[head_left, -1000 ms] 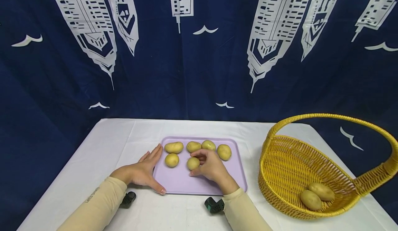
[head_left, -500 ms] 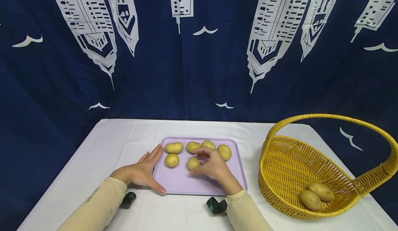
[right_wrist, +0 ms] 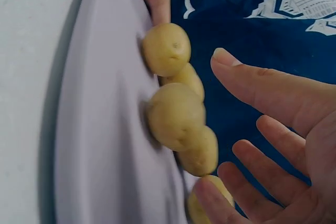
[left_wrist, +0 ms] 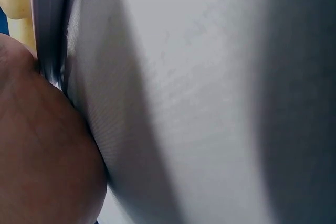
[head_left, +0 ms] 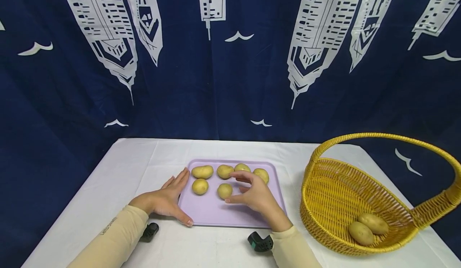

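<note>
A lilac tray (head_left: 212, 214) bears several yellow potatoes. Spread along the tray's left edge, my left hand (head_left: 165, 201) has straight fingers and an outstretched thumb touching the rim. In the left wrist view only part of that hand (left_wrist: 47, 145) shows, against the tray's side. My right hand (head_left: 255, 194) hovers over the tray, thumb and fingers parted, just right of the front middle potato (head_left: 225, 191). The right wrist view shows a gap between this potato (right_wrist: 176, 116) and the hand (right_wrist: 283, 145). Another potato (head_left: 199, 186) lies left of it; the remaining ones form a back row, partly hidden by my fingers.
On the right stands a yellow wicker basket (head_left: 338, 188) with a tall arched handle (head_left: 381, 135); two potatoes (head_left: 361, 233) lie inside it. White cloth (head_left: 140, 168) covers the table, and a dark blue printed curtain (head_left: 212, 99) hangs behind.
My right hand has loosened from round the front middle potato and drawn away to the right; the potato stays on the tray. The left hand keeps its place.
</note>
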`<state>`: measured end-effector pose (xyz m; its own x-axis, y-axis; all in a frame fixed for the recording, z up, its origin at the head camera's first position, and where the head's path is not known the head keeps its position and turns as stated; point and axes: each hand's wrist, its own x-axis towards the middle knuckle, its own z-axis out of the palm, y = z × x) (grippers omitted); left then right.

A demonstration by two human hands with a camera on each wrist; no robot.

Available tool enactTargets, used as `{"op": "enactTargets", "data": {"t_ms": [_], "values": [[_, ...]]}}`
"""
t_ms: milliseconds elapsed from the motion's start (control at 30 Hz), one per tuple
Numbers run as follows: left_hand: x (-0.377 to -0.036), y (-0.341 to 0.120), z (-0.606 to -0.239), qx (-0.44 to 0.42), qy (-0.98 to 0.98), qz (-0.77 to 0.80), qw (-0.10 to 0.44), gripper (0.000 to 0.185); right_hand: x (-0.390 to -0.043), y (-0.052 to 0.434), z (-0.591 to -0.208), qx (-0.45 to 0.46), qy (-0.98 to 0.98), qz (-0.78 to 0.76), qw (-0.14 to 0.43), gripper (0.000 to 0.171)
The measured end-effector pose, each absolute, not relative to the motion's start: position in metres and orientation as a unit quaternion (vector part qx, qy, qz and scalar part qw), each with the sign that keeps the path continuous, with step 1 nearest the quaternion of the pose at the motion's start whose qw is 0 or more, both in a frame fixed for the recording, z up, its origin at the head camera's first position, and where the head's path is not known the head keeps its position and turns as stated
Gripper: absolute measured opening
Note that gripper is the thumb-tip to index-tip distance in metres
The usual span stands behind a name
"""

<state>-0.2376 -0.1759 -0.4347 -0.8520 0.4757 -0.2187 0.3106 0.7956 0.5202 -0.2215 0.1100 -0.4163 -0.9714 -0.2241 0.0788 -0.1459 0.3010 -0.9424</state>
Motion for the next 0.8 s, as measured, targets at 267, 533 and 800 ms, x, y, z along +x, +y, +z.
{"op": "enactTargets", "data": {"t_ms": [267,533,800], "values": [[-0.237,-0.175,-0.433,0.208,0.932,0.241,0.174,0.150,-0.210,0.132,-0.403,-0.148,0.815,-0.560,0.028,0.073],[-0.237,-0.176,-0.435,0.208,0.931,0.244,0.173,0.150,-0.193,0.157,-0.390,-0.177,0.839,-0.514,0.019,0.068],[-0.236,-0.176,-0.434,0.206,0.931,0.243,0.177,0.150,-0.174,0.193,-0.371,-0.203,0.822,-0.530,0.051,0.064]]}}
